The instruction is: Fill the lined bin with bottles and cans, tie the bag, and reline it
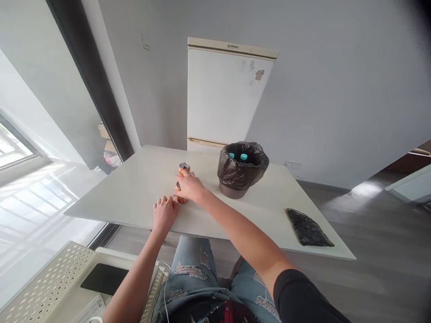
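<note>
Left: a pale perforated cart (50, 274) bears a flat black object (104, 279); the front-left part of the white table (128, 188) lies beyond it. Left of center: the left hand (164, 213) rests near the table's front edge, fingers bent, just beside the near can; whether it grips anything cannot be told. Center: two orange cans stand one behind the other, the near can (182, 200) partly covered and the far can (184, 166) showing its top. The right hand (190, 186) reaches across them, thumb side at the near can; contact is likely, but the closure of its grip is hidden. A sideways knock from the right fingers could tip the far can, since the two stand so close; a slip toward the body could carry the near can over the front edge. Right of center: a bin (232, 192) lined with a black bag (235, 172) holds bottles with teal caps (244, 157); the right forearm passes near it, so a wide elbow swing might nudge it. Tabletop on both sides of the cans gives room for moving. Far right: a folded black bag (308, 229) lies near the table's right edge.
</note>
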A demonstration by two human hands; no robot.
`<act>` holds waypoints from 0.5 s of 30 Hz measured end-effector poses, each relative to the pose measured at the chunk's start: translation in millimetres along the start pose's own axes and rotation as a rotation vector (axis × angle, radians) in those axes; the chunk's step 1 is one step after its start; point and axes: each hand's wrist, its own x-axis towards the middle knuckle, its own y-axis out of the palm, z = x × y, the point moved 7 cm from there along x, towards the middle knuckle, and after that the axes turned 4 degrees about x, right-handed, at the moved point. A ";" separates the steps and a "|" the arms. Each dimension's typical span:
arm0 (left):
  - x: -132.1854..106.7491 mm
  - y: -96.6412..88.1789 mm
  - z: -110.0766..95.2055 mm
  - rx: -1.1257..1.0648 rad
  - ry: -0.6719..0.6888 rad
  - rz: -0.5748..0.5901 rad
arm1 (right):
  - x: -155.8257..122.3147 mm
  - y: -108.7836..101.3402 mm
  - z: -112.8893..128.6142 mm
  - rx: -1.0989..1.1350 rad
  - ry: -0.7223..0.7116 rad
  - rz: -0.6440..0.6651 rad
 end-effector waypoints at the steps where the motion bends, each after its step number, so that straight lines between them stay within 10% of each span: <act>1: 0.6 0.9 0.4 0.010 0.002 -0.003 | 3.4 8.0 -2.6 -0.013 0.037 0.034; 7: 1.2 -0.7 -0.6 0.037 0.022 -0.005 | -18.6 -27.9 -8.6 0.028 0.048 -0.031; 15: 0.4 -2.0 -0.9 -0.019 0.012 0.005 | -124.3 -222.0 -78.0 -0.085 0.279 -0.703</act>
